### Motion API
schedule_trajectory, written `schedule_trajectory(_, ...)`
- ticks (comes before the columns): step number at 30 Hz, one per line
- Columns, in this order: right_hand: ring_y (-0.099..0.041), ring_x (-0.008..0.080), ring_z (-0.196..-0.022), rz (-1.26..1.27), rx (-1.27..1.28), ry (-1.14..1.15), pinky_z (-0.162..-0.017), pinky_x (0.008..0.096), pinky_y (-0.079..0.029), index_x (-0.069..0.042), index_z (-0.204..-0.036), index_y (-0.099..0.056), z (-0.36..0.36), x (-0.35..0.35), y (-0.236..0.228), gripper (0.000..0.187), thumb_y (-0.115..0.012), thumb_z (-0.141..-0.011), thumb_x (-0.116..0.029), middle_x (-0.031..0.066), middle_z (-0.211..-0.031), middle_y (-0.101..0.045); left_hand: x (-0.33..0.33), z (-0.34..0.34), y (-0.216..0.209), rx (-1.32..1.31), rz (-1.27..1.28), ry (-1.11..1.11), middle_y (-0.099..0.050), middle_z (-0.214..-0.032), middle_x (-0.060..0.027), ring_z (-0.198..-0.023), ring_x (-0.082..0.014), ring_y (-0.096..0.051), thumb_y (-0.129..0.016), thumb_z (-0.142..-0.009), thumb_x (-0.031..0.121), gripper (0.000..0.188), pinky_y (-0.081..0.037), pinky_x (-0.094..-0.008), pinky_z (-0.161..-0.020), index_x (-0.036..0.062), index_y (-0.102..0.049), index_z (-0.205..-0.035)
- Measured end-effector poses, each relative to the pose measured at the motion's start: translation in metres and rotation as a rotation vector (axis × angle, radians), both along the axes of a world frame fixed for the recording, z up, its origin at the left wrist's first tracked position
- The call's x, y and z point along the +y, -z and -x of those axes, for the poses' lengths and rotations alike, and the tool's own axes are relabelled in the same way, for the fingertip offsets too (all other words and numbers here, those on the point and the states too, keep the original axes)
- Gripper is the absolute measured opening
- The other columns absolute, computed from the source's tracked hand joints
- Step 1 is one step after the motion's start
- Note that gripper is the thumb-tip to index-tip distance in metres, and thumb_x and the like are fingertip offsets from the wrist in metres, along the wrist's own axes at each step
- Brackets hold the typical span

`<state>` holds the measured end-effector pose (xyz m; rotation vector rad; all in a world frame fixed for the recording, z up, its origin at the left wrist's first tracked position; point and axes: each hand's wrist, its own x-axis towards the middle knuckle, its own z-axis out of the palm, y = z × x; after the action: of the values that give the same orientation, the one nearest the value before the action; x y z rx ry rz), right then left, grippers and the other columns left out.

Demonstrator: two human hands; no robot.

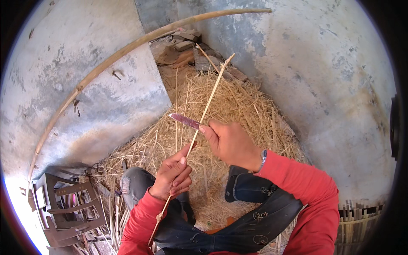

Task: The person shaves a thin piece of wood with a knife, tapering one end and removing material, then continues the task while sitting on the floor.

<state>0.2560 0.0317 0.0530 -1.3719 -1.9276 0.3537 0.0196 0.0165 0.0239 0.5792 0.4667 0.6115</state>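
A thin, pale bamboo strip (pixel 213 91) slants across the middle of the view, its frayed far end up and to the right. My left hand (pixel 173 175) is closed round its lower part, thumb on top; below that hand the strip runs down past a knot over my left forearm. My right hand (pixel 233 142) grips a knife (pixel 185 120) whose dark, reddish-brown blade points left and crosses the strip just above my left hand. The knife's handle is hidden inside my fist. My right thumb lies close to the strip where blade and strip meet.
Straw-like shavings (pixel 238 102) cover the floor ahead. A long bamboo pole (pixel 123 52) arches along the left wall. Brown slatted furniture (pixel 70 206) stands at lower left, with loose strips beside it. Bricks (pixel 185 40) lie in the far corner; a woven basket (pixel 359 223) sits lower right.
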Motion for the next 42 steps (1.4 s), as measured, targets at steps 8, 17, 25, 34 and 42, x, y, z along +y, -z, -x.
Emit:
schedule_trajectory(8, -0.060, 0.0424, -0.051, -0.088, -0.033, 0.058, -0.046, 0.0514, -0.043, -0.003, -0.082, -0.059, -0.006, 0.009, -0.013, 0.041, -0.054, -0.110, -0.033, 0.0211, -0.056, -0.055, 0.001, -0.006, -0.007, -0.065, -0.057, 0.038, -0.033, -0.052, 0.0037, -0.035, -0.0063, -0.030, -0.043, -0.116, 0.025, 0.055, -0.028, -0.0217, -0.035, 0.0133, -0.027, -0.167)
schedule_trajectory(17, -0.060, 0.0410, -0.050, -0.094, 0.009, 0.067, -0.046, 0.0500, -0.043, -0.004, -0.083, -0.056, -0.001, 0.013, -0.024, 0.039, -0.057, -0.109, -0.033, 0.0208, -0.057, -0.055, 0.001, -0.004, -0.008, -0.073, -0.102, 0.020, -0.033, -0.050, 0.0026, -0.033, -0.0069, -0.030, -0.041, -0.116, 0.025, 0.051, -0.026, -0.0219, -0.033, 0.0144, -0.031, -0.165)
schedule_trajectory(25, -0.060, 0.0270, -0.050, 0.056, 0.330, 0.118, -0.048, 0.0418, -0.042, -0.003, -0.083, -0.065, 0.015, 0.008, -0.021, 0.039, -0.067, -0.103, -0.035, 0.0134, -0.056, -0.057, 0.004, -0.005, -0.004, -0.131, -0.034, 0.040, -0.036, -0.051, 0.0014, -0.033, -0.0091, -0.032, -0.040, -0.116, 0.032, 0.055, -0.028, -0.0231, -0.033, 0.0126, -0.028, -0.166)
schedule_trajectory(34, -0.050, 0.0065, -0.058, -0.096, 0.464, 0.225, -0.050, 0.0321, -0.039, 0.000, -0.078, -0.068, -0.044, 0.043, -0.049, 0.035, -0.074, -0.099, -0.027, -0.0024, -0.063, -0.060, 0.001, -0.004, 0.004, 0.172, -0.281, 0.283, -0.063, -0.069, -0.0069, -0.048, -0.0113, -0.055, -0.042, -0.116, 0.029, 0.050, -0.044, -0.0218, -0.050, -0.0012, -0.038, -0.156)
schedule_trajectory(42, -0.043, 0.0069, -0.060, -0.199, 0.368, 0.516, -0.055, 0.0321, -0.035, -0.002, -0.078, -0.063, -0.118, 0.054, -0.048, 0.043, -0.069, -0.103, -0.036, -0.0046, -0.061, -0.051, -0.014, -0.012, -0.008, 0.210, -0.379, 0.257, -0.056, -0.070, -0.0031, -0.054, -0.0099, -0.052, -0.043, -0.115, 0.022, 0.051, -0.043, -0.0218, -0.053, 0.0012, -0.033, -0.161)
